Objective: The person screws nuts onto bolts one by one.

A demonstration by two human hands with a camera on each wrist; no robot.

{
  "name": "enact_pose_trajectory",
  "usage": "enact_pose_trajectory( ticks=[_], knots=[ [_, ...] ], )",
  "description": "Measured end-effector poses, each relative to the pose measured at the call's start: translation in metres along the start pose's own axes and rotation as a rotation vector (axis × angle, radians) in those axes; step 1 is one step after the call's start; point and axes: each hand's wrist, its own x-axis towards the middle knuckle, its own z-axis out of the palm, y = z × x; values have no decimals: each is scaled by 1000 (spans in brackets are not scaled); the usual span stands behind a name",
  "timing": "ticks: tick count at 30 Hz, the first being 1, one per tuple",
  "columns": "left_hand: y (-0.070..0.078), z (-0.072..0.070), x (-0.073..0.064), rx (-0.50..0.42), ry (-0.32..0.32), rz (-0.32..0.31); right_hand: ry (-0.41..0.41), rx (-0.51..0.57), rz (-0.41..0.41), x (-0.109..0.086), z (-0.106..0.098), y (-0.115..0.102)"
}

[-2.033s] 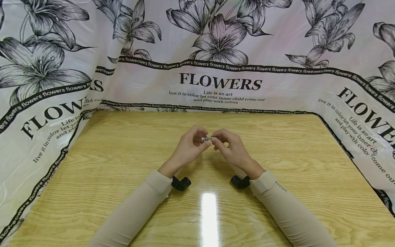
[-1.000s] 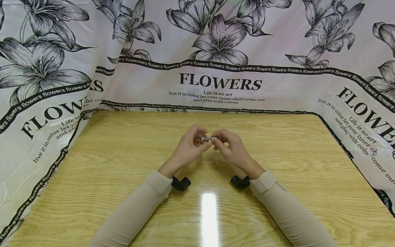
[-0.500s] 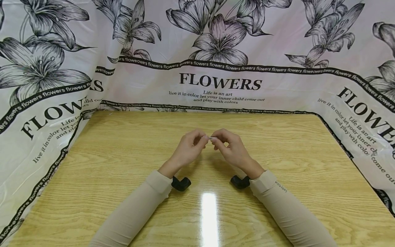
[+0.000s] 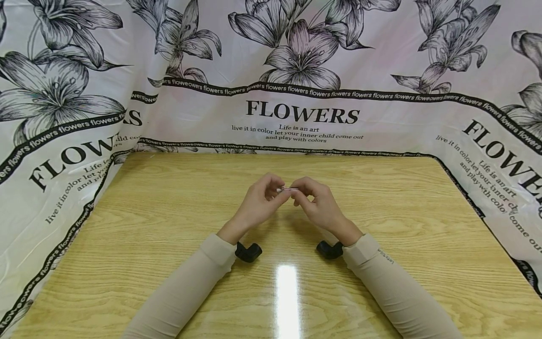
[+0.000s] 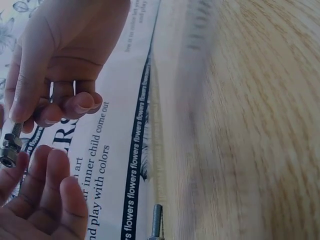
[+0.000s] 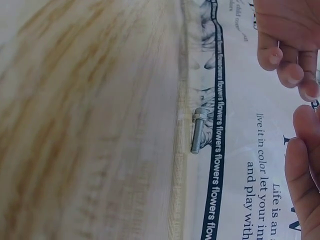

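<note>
In the head view both hands meet above the middle of the table, with a small metal bolt lying level between them. My right hand pinches the threaded end with thumb and fingertips. At the other end, my left hand has its thumb stretched out along the near side of the bolt and its fingers loosely bent behind. The left wrist view shows a hex nut on the bolt close to its head. The left fingers lie beside that end. Whether the left thumb touches the nut is hard to see.
Under each wrist sits a black bent piece. A second bolt appears in the right wrist view, and a threaded bolt tip in the left; the head view shows neither. Flower-printed cloth encloses the wooden table.
Half a second ago my left thumb and fingers were closed together over the nut end. They have since spread, the thumb reaching right, and the bolt's head shows again. The right hand keeps its pinch.
</note>
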Motion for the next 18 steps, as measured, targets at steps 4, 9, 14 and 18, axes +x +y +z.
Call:
enact_pose_trajectory(
  ticks=[4, 9, 14, 18],
  knots=[
    [0, 1, 0, -6, 12, 52, 1, -9, 0, 0, -1, 0],
    [-1, 1, 1, -7, 12, 85, 1, -6, 6, 0, -1, -1],
    [-1, 1, 1, 5, 13, 65, 4, -6, 2, 0, 0, -1],
    [0, 2, 0, 8, 13, 37, 9, -6, -3, 0, 0, -2]
  ],
)
